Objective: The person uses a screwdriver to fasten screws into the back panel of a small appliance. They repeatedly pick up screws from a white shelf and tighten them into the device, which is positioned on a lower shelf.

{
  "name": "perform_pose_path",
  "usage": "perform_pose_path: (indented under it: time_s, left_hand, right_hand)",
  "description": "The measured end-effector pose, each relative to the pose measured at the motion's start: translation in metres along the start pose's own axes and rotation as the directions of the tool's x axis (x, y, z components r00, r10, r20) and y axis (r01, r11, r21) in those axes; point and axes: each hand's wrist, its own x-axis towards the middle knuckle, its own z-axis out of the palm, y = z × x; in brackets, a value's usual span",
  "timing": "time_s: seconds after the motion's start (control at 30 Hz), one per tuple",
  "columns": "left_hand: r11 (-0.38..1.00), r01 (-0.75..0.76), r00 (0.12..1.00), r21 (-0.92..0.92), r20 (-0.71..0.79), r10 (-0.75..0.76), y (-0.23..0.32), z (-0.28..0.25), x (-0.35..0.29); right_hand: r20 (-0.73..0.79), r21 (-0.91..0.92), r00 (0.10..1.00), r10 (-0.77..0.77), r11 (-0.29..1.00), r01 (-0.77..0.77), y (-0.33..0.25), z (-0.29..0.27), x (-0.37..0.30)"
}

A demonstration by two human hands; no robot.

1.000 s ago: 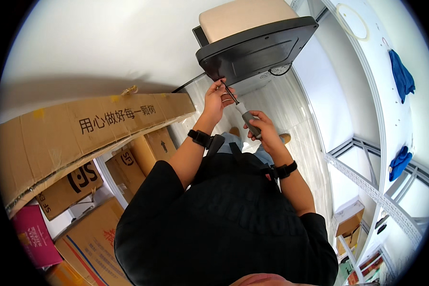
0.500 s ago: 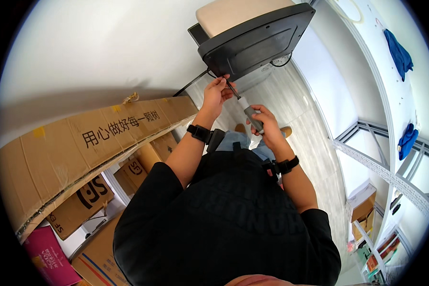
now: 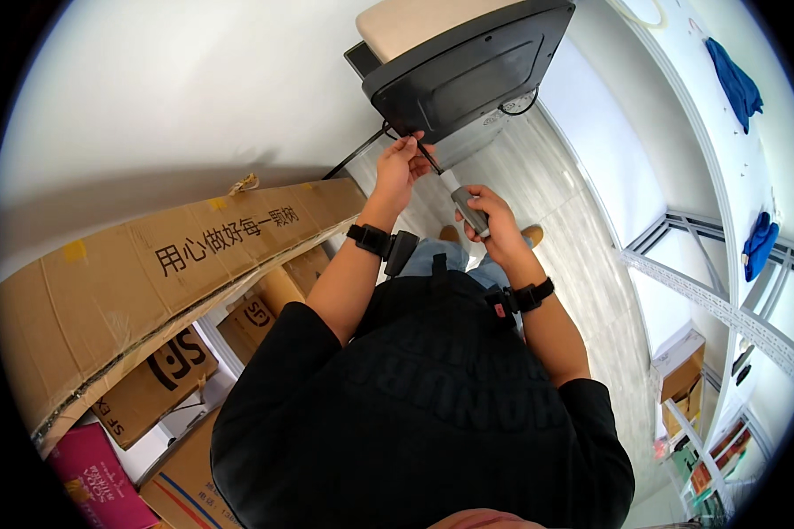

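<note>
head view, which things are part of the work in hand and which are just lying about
In use:
- grey-handled screwdriver, in the right hand
- black panel with a beige body behind it; the left hand is at its lower edge, by the screwdriver's shaft

Apparently just lying about:
- long cardboard box
- pink package
- blue cloth, upper right

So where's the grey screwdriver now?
In the head view, the grey screwdriver is above centre, in the right hand, its shaft angled toward the left hand and black panel.
</note>
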Motion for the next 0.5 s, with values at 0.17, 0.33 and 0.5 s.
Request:
perform_pose_path:
  time_s: [0.17, 0.33, 0.5]
  left_hand:
    - [1.0, -0.002, 1.0, -0.001, -0.028, 0.002, 0.0, 0.001, 0.002]
    - [1.0, -0.01, 1.0, -0.004, -0.013, 0.01, -0.001, -0.002, 0.004]
    - [1.0, 0.01, 1.0, -0.022, -0.028, -0.011, 0.002, 0.006, -0.003]
  right_hand:
    - [0.005, 0.013, 1.0, -0.002, 1.0, 0.002, 0.0, 0.001, 0.003]
    - [-0.041, -0.062, 0.999, -0.035, 0.998, 0.032, 0.007, 0.006, 0.003]
    - [-0.067, -0.23, 0.979, -0.193, 0.958, 0.173, 0.028, 0.001, 0.016]
